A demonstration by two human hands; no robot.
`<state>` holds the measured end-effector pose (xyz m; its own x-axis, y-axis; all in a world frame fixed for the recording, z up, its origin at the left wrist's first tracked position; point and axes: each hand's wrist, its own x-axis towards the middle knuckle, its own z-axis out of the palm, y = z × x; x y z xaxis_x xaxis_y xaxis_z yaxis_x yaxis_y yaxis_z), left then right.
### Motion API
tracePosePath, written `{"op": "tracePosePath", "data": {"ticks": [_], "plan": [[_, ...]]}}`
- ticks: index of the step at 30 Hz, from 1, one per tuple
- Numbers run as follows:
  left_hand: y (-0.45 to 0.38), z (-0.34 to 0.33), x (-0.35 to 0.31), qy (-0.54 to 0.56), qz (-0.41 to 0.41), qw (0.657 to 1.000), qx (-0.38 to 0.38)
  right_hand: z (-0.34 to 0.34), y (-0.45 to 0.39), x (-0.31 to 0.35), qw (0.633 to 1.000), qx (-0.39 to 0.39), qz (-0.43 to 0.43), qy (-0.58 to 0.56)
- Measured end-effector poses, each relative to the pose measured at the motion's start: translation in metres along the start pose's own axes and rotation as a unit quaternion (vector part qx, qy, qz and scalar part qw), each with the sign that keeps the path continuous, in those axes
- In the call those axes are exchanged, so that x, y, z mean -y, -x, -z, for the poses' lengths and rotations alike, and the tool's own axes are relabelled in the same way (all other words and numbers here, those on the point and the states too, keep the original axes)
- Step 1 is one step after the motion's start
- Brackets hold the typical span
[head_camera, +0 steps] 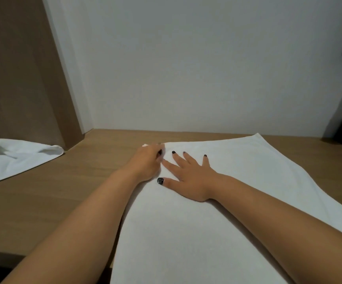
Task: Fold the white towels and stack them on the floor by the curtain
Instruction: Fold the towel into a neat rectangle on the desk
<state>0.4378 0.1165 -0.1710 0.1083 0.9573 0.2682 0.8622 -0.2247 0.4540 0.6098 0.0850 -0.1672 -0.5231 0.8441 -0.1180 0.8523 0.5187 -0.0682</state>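
Two hands at the far left corner of a spread towel.

The left hand point(146, 163) has its fingers curled, pinching the far left corner of the large flat white cloth towel point(217, 222); the right hand point(190, 177) lies just beside it, its fingers point(178, 157) straight and spread, pressing flat on the cloth. The towel lies on the light brown wooden surface point(53, 201). A second, rumpled white towel point(16, 158) lies well apart at left, by the white wall point(186, 68).
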Motion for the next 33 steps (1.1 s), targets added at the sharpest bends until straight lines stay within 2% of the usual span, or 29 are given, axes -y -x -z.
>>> {"op": "tracePosePath", "data": {"ticks": [2, 4, 10, 15, 19, 22, 25, 29, 33], "plan": [[-0.001, 0.0, 0.009, -0.011, 0.035, 0.995, 0.093, 0.001, 0.004, 0.002, 1.0, 0.006, 0.005, -0.001], [0.0, 0.005, 0.015, -0.027, 0.037, 0.99, 0.136, 0.0, 0.011, 0.007, 1.0, 0.01, 0.02, 0.002], [0.002, 0.012, 0.008, -0.142, 0.033, 0.975, 0.171, -0.002, 0.048, 0.035, 0.997, 0.032, 0.077, 0.002], [-0.001, 0.008, 0.019, -0.163, 0.063, 0.97, 0.168, -0.005, 0.091, 0.068, 0.988, 0.049, 0.14, -0.048], [-0.001, 0.009, 0.031, -0.185, 0.079, 0.968, 0.152, -0.005, 0.116, 0.092, 0.982, 0.053, 0.181, -0.003], [0.003, 0.016, 0.038, -0.204, 0.109, 0.963, 0.135, -0.014, 0.12, 0.102, 0.977, -0.008, 0.208, 0.037], [0.01, 0.024, 0.043, -0.19, 0.152, 0.963, 0.115, -0.032, 0.116, 0.105, 0.964, -0.086, 0.219, 0.127], [0.026, 0.033, 0.043, -0.162, 0.13, 0.973, 0.099, -0.04, 0.116, 0.106, 0.95, -0.184, 0.233, 0.095], [0.046, 0.042, 0.042, -0.03, 0.105, 0.991, 0.083, -0.039, 0.121, 0.103, 0.931, -0.211, 0.286, 0.083]]}}
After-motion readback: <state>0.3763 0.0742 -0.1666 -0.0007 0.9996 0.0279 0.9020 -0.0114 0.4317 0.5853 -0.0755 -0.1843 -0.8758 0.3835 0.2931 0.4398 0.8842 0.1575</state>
